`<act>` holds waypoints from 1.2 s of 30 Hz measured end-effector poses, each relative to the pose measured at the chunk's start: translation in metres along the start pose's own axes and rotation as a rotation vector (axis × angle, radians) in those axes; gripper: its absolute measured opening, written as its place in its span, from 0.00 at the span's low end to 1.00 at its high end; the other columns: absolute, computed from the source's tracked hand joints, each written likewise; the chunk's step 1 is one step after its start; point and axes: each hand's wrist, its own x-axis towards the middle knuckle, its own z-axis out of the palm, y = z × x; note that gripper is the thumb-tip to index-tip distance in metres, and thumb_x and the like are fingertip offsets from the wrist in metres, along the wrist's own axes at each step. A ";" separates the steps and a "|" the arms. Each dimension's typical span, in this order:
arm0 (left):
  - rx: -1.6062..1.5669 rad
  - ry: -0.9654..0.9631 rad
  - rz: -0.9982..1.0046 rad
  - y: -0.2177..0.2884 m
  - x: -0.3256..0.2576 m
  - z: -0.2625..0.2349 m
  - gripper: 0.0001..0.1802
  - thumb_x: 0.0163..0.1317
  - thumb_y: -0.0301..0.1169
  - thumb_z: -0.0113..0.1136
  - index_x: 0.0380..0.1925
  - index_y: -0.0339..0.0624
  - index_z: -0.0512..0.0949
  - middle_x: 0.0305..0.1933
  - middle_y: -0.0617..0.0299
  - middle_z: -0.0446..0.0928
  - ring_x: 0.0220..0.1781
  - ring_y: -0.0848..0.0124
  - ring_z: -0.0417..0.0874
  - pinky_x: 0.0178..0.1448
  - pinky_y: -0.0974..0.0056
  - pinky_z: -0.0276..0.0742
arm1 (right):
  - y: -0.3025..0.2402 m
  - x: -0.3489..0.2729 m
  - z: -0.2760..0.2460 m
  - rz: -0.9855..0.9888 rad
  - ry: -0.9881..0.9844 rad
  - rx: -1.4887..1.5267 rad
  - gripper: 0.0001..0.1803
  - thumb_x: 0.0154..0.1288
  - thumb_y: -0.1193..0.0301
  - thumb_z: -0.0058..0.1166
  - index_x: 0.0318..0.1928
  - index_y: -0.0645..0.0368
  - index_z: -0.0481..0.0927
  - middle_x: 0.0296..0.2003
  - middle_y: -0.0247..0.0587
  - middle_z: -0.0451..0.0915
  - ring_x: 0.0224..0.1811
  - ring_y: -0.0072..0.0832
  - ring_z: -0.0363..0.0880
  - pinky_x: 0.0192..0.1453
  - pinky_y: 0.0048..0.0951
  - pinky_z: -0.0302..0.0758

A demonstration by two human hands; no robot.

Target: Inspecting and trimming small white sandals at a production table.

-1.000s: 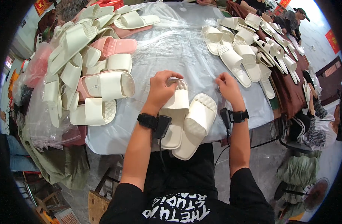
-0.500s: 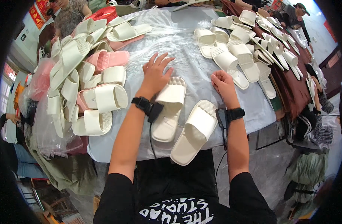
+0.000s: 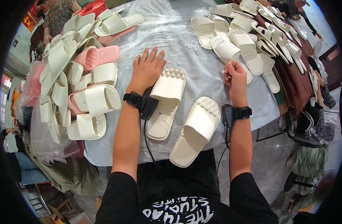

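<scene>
My left hand (image 3: 146, 70) has its fingers spread over the plastic-covered table, beside the far end of a cream slide slipper (image 3: 168, 87). To the right of that slipper lies a second cream slipper (image 3: 201, 121), tilted at an angle, its near end reaching past the table's front edge. Neither of these two is held. My right hand (image 3: 236, 76) is closed with curled fingers, close to a white slipper (image 3: 225, 48) at the edge of the right-hand group. Whatever may be between those fingers is hidden. Each wrist wears a black strap with a small box and cable.
A heap of cream slippers (image 3: 59, 59), with a few pink ones (image 3: 98, 58), covers the table's left side. More white slippers (image 3: 249, 56) spread across the right onto a brown-covered surface (image 3: 290, 74). Clear plastic film (image 3: 163, 30) lies at the back. Other people sit and stand around.
My right hand has shifted right and slightly away, toward the right-hand slippers, staying closed. My left hand stays spread above the left slipper. The view has moved a little.
</scene>
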 end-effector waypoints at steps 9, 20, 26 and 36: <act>-0.027 -0.056 -0.090 0.001 -0.001 -0.003 0.31 0.82 0.48 0.45 0.81 0.58 0.65 0.87 0.56 0.58 0.88 0.51 0.55 0.86 0.39 0.44 | -0.005 0.003 -0.020 -0.179 0.083 0.286 0.07 0.84 0.68 0.54 0.46 0.57 0.77 0.35 0.32 0.77 0.29 0.20 0.70 0.29 0.23 0.64; -0.095 -0.109 -0.190 0.005 0.000 -0.010 0.34 0.81 0.53 0.44 0.82 0.57 0.63 0.88 0.57 0.56 0.90 0.57 0.51 0.88 0.43 0.41 | 0.001 0.010 -0.027 -0.243 0.118 0.301 0.07 0.86 0.67 0.49 0.49 0.57 0.75 0.44 0.40 0.80 0.43 0.31 0.80 0.42 0.33 0.78; -0.074 -0.095 -0.172 0.004 -0.001 -0.008 0.35 0.81 0.54 0.44 0.82 0.56 0.63 0.88 0.57 0.56 0.90 0.56 0.51 0.88 0.43 0.41 | -0.003 0.013 -0.035 -0.232 0.164 0.507 0.11 0.88 0.66 0.44 0.48 0.59 0.77 0.63 0.53 0.80 0.68 0.46 0.79 0.73 0.50 0.78; -0.067 -0.101 -0.166 0.003 0.000 -0.008 0.36 0.81 0.54 0.44 0.83 0.55 0.61 0.89 0.57 0.55 0.90 0.56 0.50 0.88 0.42 0.40 | 0.004 0.021 -0.062 -0.188 0.160 0.802 0.14 0.88 0.66 0.43 0.44 0.60 0.78 0.56 0.46 0.84 0.67 0.44 0.81 0.77 0.52 0.76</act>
